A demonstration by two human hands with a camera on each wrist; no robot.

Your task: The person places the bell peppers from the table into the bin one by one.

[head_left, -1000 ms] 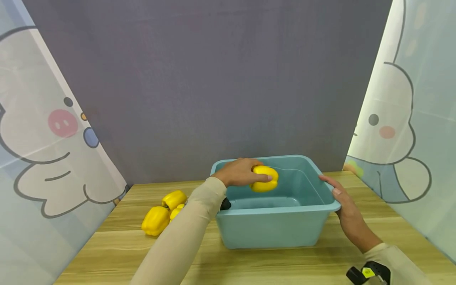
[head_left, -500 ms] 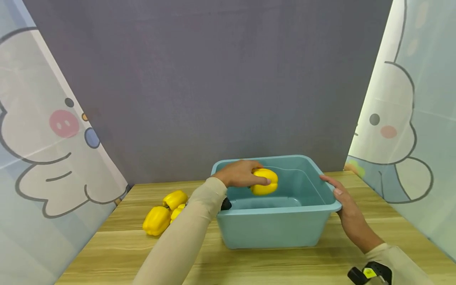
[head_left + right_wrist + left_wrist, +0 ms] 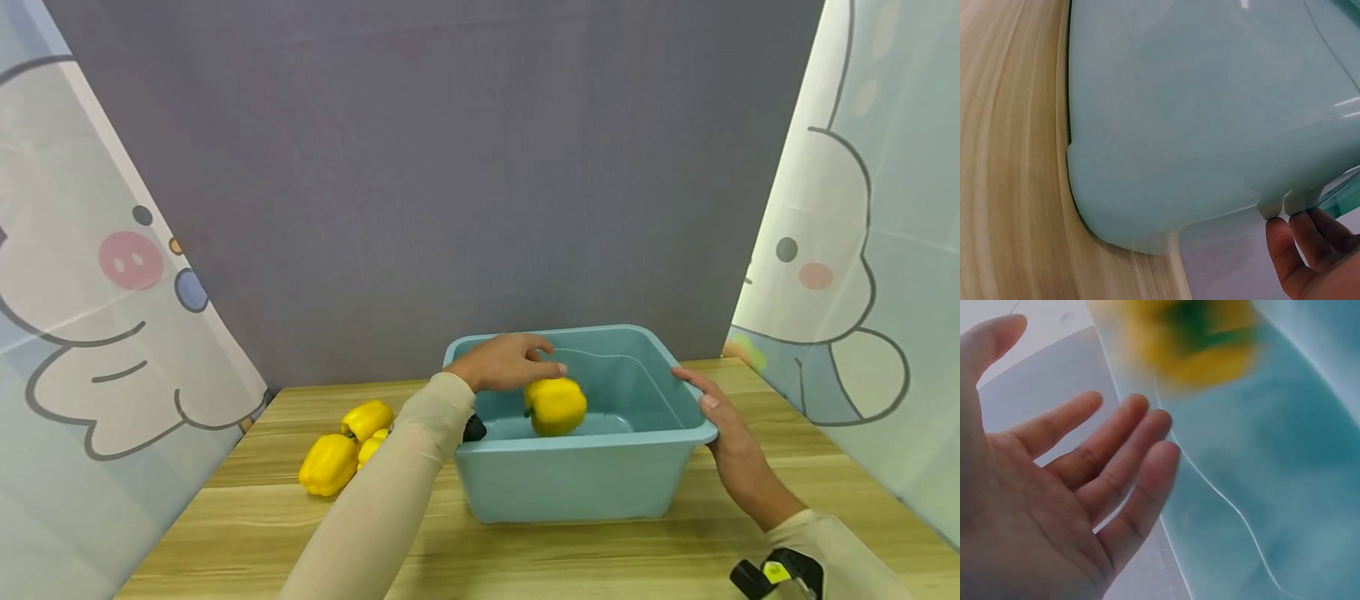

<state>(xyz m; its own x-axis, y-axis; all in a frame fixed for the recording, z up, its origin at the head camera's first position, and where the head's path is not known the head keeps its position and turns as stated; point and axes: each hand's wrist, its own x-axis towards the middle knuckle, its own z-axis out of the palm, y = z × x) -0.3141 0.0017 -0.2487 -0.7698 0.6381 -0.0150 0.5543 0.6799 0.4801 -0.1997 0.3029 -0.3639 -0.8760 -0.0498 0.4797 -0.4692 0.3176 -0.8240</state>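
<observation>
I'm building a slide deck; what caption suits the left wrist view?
Left hand, palm showing and holding nothing, near a blurred pepper within the tub.

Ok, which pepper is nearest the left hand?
The pepper inside the bin, just below the left hand; the other visible peppers sit together on the table, left of the bin.
</observation>
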